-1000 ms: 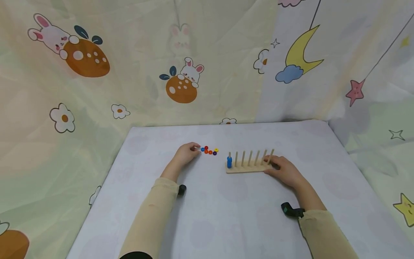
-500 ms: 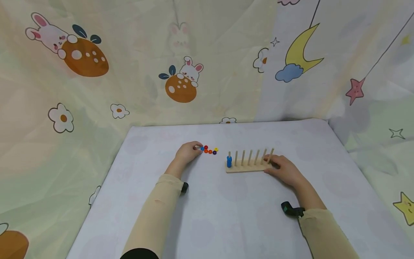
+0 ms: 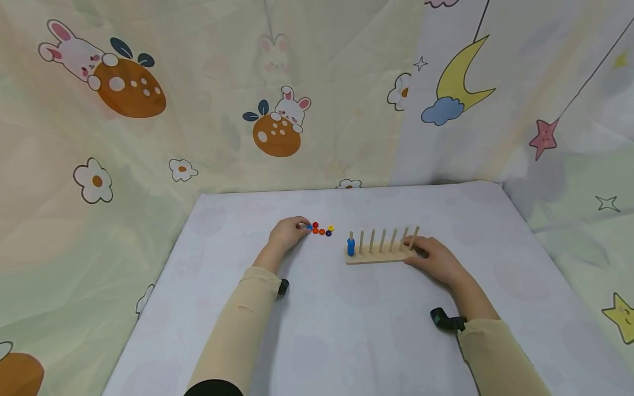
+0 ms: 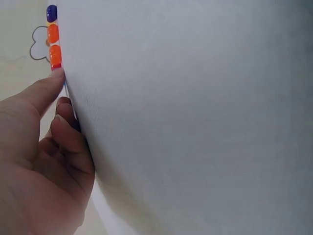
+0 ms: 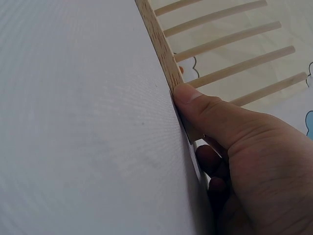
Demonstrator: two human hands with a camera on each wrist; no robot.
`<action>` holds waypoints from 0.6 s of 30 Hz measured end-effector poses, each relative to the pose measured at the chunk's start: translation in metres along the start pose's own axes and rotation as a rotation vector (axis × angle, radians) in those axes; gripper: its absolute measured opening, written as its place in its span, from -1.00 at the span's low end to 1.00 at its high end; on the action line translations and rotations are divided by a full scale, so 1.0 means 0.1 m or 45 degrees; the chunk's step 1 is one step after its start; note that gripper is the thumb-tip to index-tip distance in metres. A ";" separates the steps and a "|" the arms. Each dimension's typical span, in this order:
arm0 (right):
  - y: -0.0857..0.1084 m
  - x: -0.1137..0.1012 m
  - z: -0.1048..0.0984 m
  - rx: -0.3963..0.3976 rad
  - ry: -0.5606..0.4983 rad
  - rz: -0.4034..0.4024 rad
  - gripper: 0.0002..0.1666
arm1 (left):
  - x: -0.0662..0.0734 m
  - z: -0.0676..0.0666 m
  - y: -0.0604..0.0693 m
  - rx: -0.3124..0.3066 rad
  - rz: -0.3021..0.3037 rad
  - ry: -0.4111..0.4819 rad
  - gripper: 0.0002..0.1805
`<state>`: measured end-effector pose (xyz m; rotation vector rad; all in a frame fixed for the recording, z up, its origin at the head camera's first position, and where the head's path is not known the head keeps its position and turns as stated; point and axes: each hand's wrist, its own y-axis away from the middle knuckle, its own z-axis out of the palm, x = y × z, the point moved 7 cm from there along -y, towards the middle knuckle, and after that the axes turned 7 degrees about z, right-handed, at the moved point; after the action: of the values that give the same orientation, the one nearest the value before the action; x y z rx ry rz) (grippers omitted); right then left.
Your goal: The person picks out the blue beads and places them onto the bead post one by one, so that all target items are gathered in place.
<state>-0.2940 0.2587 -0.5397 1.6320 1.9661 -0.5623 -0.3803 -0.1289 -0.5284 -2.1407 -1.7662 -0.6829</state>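
Note:
My left hand (image 3: pixel 287 234) pinches a small blue bead (image 3: pixel 310 226) between thumb and fingertips at the near end of a bead cluster. In the left wrist view the thumb hides nearly all of that bead. Beside it on the table lie a red bead (image 3: pixel 315 225), two orange beads (image 3: pixel 322 232), a yellow bead (image 3: pixel 331 228) and a dark purple bead (image 3: pixel 328 234). With thumb and fingers, my right hand (image 3: pixel 436 264) grips the right end of a wooden peg board (image 3: pixel 376 259). Blue beads (image 3: pixel 350 247) are stacked on its leftmost peg; the other pegs are bare.
A white cloth covers the table (image 3: pixel 356 330), whose far edge meets a patterned curtain (image 3: pixel 208 110). Black wrist cameras (image 3: pixel 448 320) sit at both cuffs.
My left hand has shifted slightly right to the blue bead, and its fingertips have closed around it. The right hand and peg board stay where they were.

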 end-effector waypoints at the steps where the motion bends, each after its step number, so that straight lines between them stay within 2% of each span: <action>1: 0.00 0.00 0.00 -0.002 -0.001 0.004 -0.38 | -0.01 0.00 0.00 0.004 0.003 -0.001 -0.74; 10: 0.00 -0.01 -0.01 -0.016 -0.008 0.027 -0.36 | -0.05 0.00 0.00 0.072 0.039 0.037 -0.72; 18: 0.00 0.01 0.00 -0.014 -0.009 0.023 -0.34 | 0.05 -0.07 0.04 0.087 0.076 0.094 -0.72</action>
<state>-0.2945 0.2601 -0.5403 1.6371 1.9443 -0.5485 -0.3770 -0.1296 -0.5194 -2.0865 -1.6572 -0.6679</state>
